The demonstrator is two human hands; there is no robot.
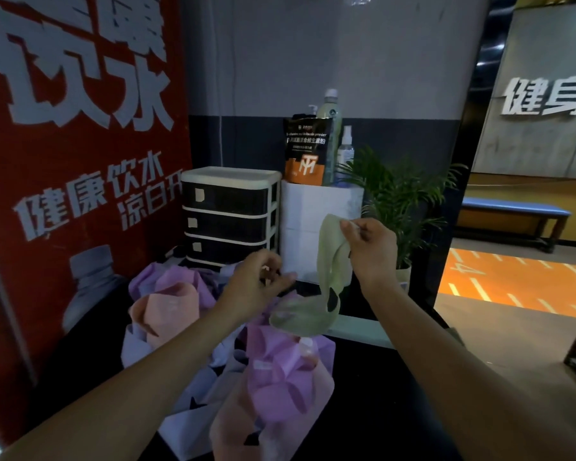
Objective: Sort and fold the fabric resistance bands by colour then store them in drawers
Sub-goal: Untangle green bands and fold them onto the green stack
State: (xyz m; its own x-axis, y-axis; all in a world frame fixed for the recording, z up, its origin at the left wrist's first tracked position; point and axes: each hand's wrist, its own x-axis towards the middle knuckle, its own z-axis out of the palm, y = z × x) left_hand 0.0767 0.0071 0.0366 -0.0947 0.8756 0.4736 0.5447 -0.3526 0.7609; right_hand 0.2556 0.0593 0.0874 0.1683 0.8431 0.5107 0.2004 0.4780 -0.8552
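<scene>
At twelve o'clock from the person, against the wall, stands the three-drawer storage unit (229,221), all drawers closed, each front bearing a small pale label too small to read. Just beside it at one o'clock is a white box (320,224) carrying a supplement pouch (306,150), a tall bottle (330,128) and a spray bottle (346,151); a potted palm (396,194) stands further toward two o'clock.

On the dark table (396,394), from ten to six o'clock, lies the unsorted heap of fabric resistance bands (233,354): purple, peach and pale lavender loops, crumpled and overlapping, none folded.

The green band (326,271) hangs at one o'clock, its lower end draping onto the heap. It collapses under its own weight, so it is judged light, soft and limp, not slippery. Best hold is judged to be the flat edge at opposite ends of the loop, pulled taut to flatten before folding.

The right hand (371,251) pinches the band's top edge between thumb and fingers. The left hand (258,282) is at eleven o'clock, near the band but apart from it, fingers loosely curled and holding nothing.
</scene>
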